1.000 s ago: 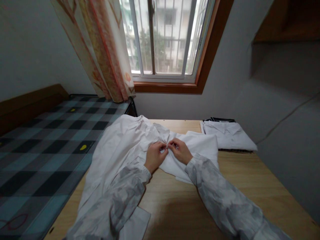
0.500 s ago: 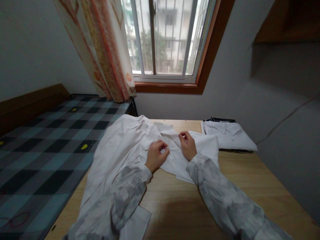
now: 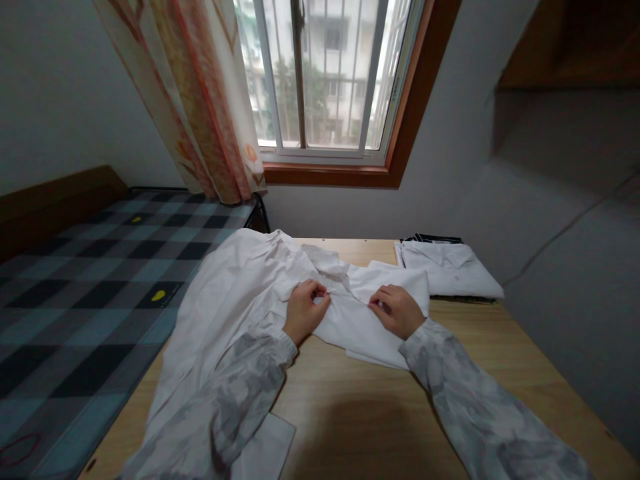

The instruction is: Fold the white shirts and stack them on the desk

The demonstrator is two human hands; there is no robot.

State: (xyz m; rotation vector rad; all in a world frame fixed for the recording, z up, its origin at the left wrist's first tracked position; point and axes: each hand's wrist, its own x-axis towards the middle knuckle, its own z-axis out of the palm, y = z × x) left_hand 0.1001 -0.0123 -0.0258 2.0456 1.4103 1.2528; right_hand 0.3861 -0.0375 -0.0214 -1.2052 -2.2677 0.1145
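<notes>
A white shirt [image 3: 215,287] lies spread and creased over the left and middle of the wooden table, one part reaching toward the right. My left hand [image 3: 306,308] pinches its fabric near the middle, thumb against the fingers. To the right, my right hand [image 3: 397,311] is closed on the same shirt with the fingertips together at a fold. The cloth between the two hands lies fairly flat, with a few creases running across. A white corner of cloth [image 3: 265,448] shows beneath my left forearm.
A folded white shirt [image 3: 445,267] lies on dark items at the table's back right. The wooden table [image 3: 360,420] meets a bed with a checked cover [image 3: 100,307] on the left. Behind are a curtain [image 3: 200,100] and a barred window [image 3: 330,80].
My right hand has moved right and toward me, farther from my left hand. The fabric between them looks flatter. The view has shifted slightly.
</notes>
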